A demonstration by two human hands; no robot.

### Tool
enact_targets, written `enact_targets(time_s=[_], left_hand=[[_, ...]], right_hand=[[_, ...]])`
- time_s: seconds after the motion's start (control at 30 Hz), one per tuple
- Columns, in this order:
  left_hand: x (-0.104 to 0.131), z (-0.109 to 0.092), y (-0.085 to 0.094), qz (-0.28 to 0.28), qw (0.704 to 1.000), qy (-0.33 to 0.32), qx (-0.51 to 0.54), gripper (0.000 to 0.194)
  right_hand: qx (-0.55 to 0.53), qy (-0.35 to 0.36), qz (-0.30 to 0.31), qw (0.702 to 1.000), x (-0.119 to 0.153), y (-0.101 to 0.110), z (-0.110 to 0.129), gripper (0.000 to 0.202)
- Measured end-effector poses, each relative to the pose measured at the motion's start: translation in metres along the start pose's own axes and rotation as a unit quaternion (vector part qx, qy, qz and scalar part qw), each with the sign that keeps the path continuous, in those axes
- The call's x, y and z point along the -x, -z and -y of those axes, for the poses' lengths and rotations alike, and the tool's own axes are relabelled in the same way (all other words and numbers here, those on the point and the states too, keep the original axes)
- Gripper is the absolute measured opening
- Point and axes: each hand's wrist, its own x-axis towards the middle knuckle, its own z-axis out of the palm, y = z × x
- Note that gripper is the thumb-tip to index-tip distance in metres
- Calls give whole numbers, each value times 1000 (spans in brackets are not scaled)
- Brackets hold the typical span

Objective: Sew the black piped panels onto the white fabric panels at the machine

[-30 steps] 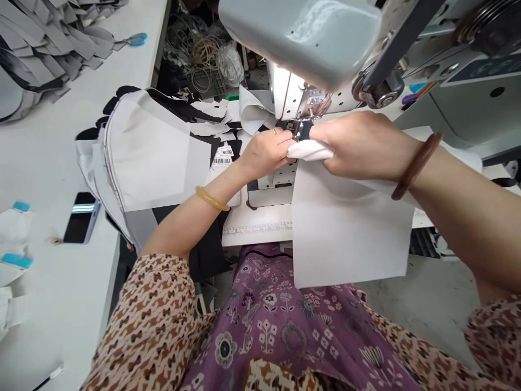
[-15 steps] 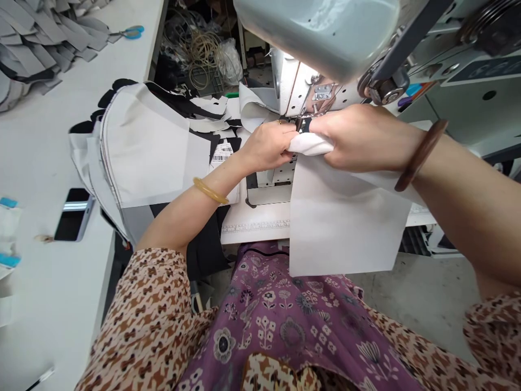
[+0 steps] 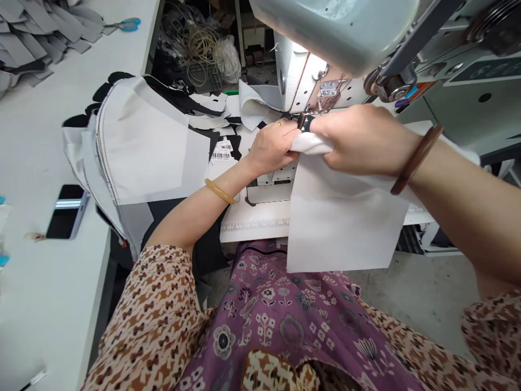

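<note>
A white fabric piece (image 3: 340, 217) hangs over the front edge of the machine bed, its upper part bunched between my two hands. My left hand (image 3: 273, 144) pinches the left end of the bunched fabric, just left of the needle area of the sewing machine (image 3: 328, 89). Closed on the same fabric from the right is my right hand (image 3: 362, 138), its thumb side close to the presser foot. The needle point and the fabric edge beneath it are hidden by my fingers.
Left of the machine lies a stack of white and black sewn pieces (image 3: 142, 141) with barcode labels (image 3: 222, 155). A phone (image 3: 67, 212), blue-handled scissors (image 3: 129, 24) and a heap of grey pieces (image 3: 49, 32) rest on the left table (image 3: 36, 146).
The view has shifted slightly, so the machine head appears a little further right and the left table further left. Both hands keep their hold on the fabric, nearly unmoved.
</note>
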Motion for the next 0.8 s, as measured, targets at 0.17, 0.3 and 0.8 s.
enact_targets(time_s=[0.17,0.3,0.8], left_hand=[[2,4,17,60,993,-93,-36,25],[13,-2,19,50,984,-155,-75,31],[39,11,-19,-118,989,-36,-80,27]], right_hand=[[21,8,-19,1000,19,-29,40,30],[26,40,-37,998,25,-54,42,34],[12,-15,-63,998,11,-51,50,47]])
